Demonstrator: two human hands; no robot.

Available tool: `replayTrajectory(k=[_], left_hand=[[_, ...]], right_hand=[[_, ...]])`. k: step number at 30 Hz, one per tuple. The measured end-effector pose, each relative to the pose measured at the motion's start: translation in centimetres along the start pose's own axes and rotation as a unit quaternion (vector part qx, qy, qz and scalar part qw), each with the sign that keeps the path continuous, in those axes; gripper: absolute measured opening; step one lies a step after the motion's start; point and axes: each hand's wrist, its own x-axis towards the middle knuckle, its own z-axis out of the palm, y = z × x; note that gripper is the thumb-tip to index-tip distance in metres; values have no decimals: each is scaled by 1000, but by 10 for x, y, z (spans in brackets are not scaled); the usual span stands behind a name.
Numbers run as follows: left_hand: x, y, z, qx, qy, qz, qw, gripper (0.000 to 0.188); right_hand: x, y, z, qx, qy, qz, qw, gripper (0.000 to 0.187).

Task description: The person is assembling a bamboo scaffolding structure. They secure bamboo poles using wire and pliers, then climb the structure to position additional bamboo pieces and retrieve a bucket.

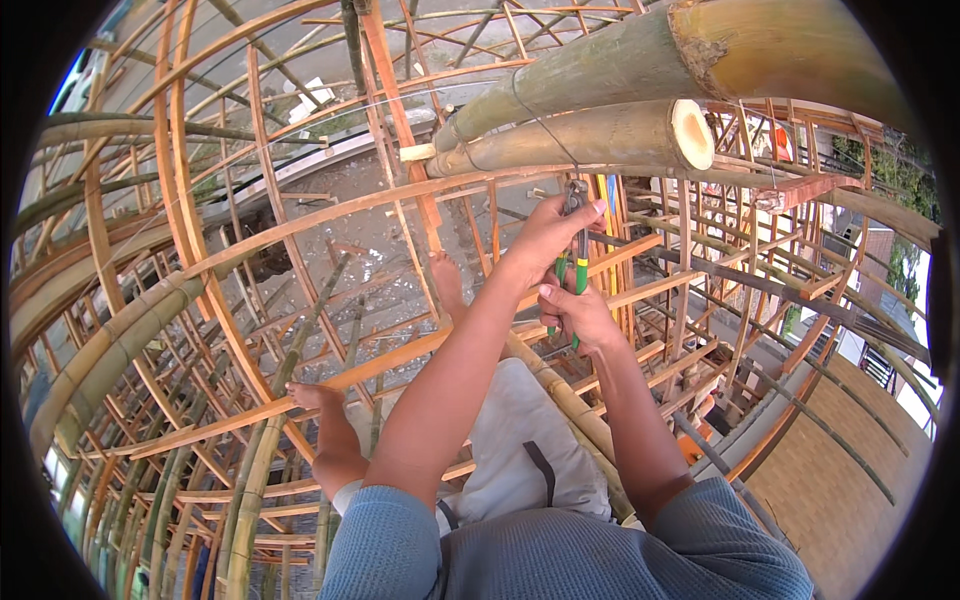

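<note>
A pair of pincers (pixel 583 240) with green and yellow handles stands upright before me, jaws upward. My left hand (pixel 545 235) is closed around its upper part near the jaws, the thumb lying across it. Lower down, my right hand (pixel 582 312) grips the green handles. The jaws sit at the lower end of a thin tie wire (pixel 550 132), which runs round two thick bamboo poles. The upper pole (pixel 590 75) is greenish; the lower bamboo pole (pixel 570 138) ends in a pale cut face. Whether the jaws bite the wire, I cannot tell.
My bare feet rest on the framework, one on a wooden batten (pixel 385 362). A curved wooden strip (pixel 330 212) crosses in front of me. Bamboo and timber scaffolding surrounds me, with grey ground (pixel 330 260) far below. A brown tiled surface (pixel 825 470) lies at lower right.
</note>
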Motion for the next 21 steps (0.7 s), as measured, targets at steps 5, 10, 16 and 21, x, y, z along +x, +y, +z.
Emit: replayTrajectory(k=[5, 10, 16, 21], left_hand=[[2, 17, -4, -212, -216, -140, 943, 40], [7, 15, 21, -175, -98, -84, 976, 40], [8, -2, 65, -202, 143, 7, 969, 37], [4, -8, 47, 62, 180, -2, 982, 30]], right_hand=[[-8, 8, 3, 273, -233, 29, 933, 33], [-25, -18, -38, -88, -78, -60, 991, 69], [-44, -39, 24, -578, 363, -110, 722, 55], [-6, 18, -16, -303, 183, -142, 924, 25]])
